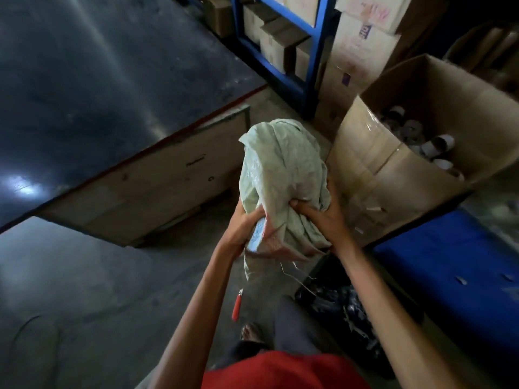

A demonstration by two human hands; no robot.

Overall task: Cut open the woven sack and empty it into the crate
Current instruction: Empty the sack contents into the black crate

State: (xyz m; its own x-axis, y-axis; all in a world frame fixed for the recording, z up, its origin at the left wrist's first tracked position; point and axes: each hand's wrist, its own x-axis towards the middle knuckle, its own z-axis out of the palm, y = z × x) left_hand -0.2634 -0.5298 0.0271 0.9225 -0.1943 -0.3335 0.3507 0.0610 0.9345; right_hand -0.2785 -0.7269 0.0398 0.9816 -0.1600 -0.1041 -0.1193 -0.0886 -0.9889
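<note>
Woven sack [280, 169] clenched in left hand [244, 228] and right hand [323, 217], near black crate [304, 292] holding dark pieces

A dim indoor scene is showing, with the pale woven sack [280, 169] catching the most light. Far left of the sack, a white glare patch is shining on the dark glossy surface [84, 80], faint reflected streaks running above it. Below and right of the sack, the black crate [309, 287] is sinking into shadow. Away from the sack, straight edges are bowing, and detail is looking soft.
</note>
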